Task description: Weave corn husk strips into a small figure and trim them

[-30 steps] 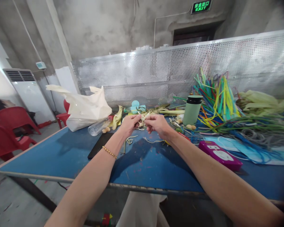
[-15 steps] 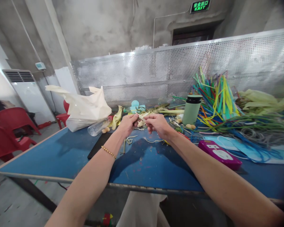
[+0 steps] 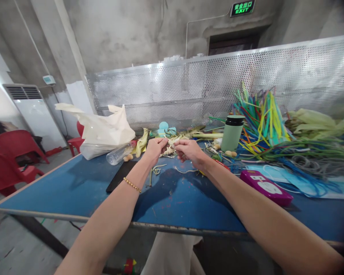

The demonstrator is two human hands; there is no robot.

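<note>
Above the blue table (image 3: 83, 191), my left hand (image 3: 155, 149) and my right hand (image 3: 189, 149) are close together, both pinched closed. Between their fingertips is a pale strip of corn husk (image 3: 170, 143), small and partly hidden by the fingers. Behind and below the hands lie more pale husk pieces and plant stalks. Thin cut strips (image 3: 156, 170) rest on the tabletop under my left hand. A pale curled string (image 3: 185, 170) lies beneath my right hand.
Left are a white plastic bag (image 3: 106, 130), a clear bottle (image 3: 117, 154) and a dark flat tablet-like object (image 3: 122, 177). Right are a green cup (image 3: 232, 133), a purple box (image 3: 265, 187), colored strips (image 3: 271, 118) and husks (image 3: 318, 122). A perforated metal panel (image 3: 160, 89) borders the back.
My right hand has shifted very slightly left and down, closer to my left hand. Both hands keep their pinch on the strip; the table things have not moved.
</note>
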